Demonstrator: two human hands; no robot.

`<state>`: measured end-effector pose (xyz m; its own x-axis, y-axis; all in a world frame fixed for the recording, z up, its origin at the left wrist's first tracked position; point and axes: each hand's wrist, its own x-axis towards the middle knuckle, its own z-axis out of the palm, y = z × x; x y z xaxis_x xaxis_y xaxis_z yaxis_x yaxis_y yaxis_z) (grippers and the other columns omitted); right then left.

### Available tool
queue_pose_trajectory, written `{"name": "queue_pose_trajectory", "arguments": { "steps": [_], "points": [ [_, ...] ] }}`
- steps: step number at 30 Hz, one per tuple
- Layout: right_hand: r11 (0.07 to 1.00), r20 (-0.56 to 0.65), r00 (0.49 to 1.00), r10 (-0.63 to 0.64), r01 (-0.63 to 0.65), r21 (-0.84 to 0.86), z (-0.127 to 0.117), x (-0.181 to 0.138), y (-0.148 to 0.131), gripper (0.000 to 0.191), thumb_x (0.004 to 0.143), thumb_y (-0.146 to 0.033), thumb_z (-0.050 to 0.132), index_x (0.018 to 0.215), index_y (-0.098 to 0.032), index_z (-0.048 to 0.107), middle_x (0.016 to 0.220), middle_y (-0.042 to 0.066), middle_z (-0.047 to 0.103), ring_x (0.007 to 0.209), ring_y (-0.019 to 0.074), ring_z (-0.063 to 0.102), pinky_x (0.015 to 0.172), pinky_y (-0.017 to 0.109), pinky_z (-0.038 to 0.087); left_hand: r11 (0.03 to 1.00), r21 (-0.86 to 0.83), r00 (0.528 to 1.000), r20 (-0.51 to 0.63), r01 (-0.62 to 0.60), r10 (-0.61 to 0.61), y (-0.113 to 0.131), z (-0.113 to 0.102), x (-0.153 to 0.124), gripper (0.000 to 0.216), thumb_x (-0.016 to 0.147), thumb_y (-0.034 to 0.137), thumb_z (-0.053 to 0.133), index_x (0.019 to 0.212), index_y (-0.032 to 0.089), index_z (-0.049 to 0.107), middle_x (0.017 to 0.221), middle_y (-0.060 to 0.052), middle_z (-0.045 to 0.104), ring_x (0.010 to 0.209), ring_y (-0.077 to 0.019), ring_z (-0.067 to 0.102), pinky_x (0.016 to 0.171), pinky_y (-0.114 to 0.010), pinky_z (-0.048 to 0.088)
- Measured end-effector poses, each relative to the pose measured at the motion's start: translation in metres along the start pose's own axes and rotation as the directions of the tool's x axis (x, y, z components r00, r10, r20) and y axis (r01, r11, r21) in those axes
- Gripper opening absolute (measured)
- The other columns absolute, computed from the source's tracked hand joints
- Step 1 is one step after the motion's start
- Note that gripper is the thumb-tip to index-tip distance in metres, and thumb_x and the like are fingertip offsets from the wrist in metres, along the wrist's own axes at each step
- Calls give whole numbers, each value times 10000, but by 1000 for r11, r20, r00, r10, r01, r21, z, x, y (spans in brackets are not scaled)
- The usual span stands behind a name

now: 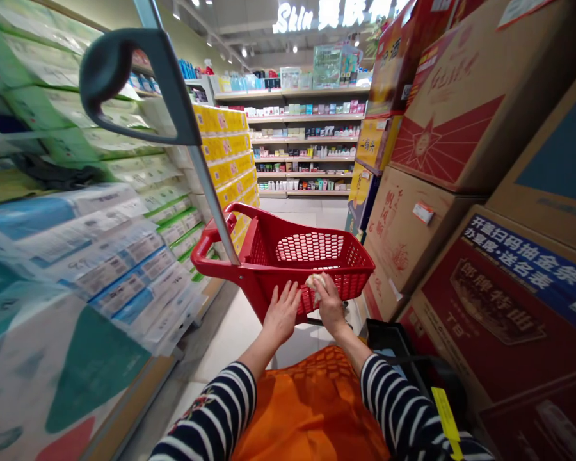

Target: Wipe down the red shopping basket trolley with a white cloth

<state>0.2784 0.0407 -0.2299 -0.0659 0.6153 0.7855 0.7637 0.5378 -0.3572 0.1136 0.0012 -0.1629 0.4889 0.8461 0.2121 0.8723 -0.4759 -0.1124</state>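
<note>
A red plastic shopping basket point(312, 253) on wheels stands in the aisle in front of me, its long grey pull handle point(125, 83) rising toward the upper left. My left hand point(282, 314) lies flat with fingers spread against the basket's near wall. My right hand point(327, 302) is closed on a small pale cloth point(315, 282) pressed against the same wall near the rim. Both arms wear striped sleeves, and orange fabric point(312, 410) covers my lap below.
Wrapped tissue packs point(100, 256) fill the low shelves on the left. Stacked cardboard cartons point(484, 192) wall the right side. A dark cart frame point(403, 358) sits by my right arm. Cosmetic shelves point(307, 141) close the aisle's far end.
</note>
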Motion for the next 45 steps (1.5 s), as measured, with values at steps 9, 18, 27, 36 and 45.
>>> {"name": "queue_pose_trajectory", "arguments": {
  "steps": [9, 18, 27, 36, 45],
  "points": [
    [989, 104, 994, 35, -49, 137, 35, 2, -17, 387, 899, -134, 368, 1243, -222, 522, 1378, 61, 410, 1329, 198, 260, 1078, 414, 301, 998, 56, 998, -57, 35, -32, -14, 7, -14, 574, 806, 198, 364, 1373, 133, 300, 1467, -91, 251, 1365, -241, 161, 1091, -507, 159],
    [987, 270, 958, -96, 57, 150, 36, -25, -46, 446, 820, -29, 397, 1192, -207, 568, 1307, 77, 494, 1265, 194, 382, 1013, 361, 398, 993, 71, 995, -15, 98, -97, -37, 5, -48, 587, 778, 141, 361, 1363, 119, 319, 1454, -100, 281, 1360, -231, 182, 1101, -483, 158],
    [974, 295, 930, -220, 196, 110, 51, -17, -66, 427, 793, -20, 473, 1158, -209, 587, 1303, 98, 498, 1244, 204, 413, 969, 353, 449, 970, 115, 971, -133, 213, -198, -60, 6, -73, 636, 742, 92, 356, 1374, 131, 296, 1470, -98, 238, 1369, -230, 146, 1096, -509, 174],
    [916, 97, 932, -349, 317, 247, 34, 60, -132, 403, 866, -90, 439, 1240, -218, 523, 1398, 60, 381, 1332, 209, 245, 1078, 400, 326, 907, 119, 914, -87, 404, -396, -82, -2, -88, 686, 702, 51, 360, 1380, 104, 270, 1473, -115, 221, 1370, -239, 132, 1103, -524, 114],
    [877, 264, 839, -476, 429, 218, 51, 21, -110, 318, 874, -143, 486, 1166, -223, 580, 1267, 56, 537, 1263, 194, 385, 993, 350, 439, 926, 122, 934, -77, 357, -350, -75, -8, -97, 674, 695, 103, 394, 1363, 102, 308, 1473, -110, 228, 1368, -243, 147, 1108, -511, 103]
  ]
}}
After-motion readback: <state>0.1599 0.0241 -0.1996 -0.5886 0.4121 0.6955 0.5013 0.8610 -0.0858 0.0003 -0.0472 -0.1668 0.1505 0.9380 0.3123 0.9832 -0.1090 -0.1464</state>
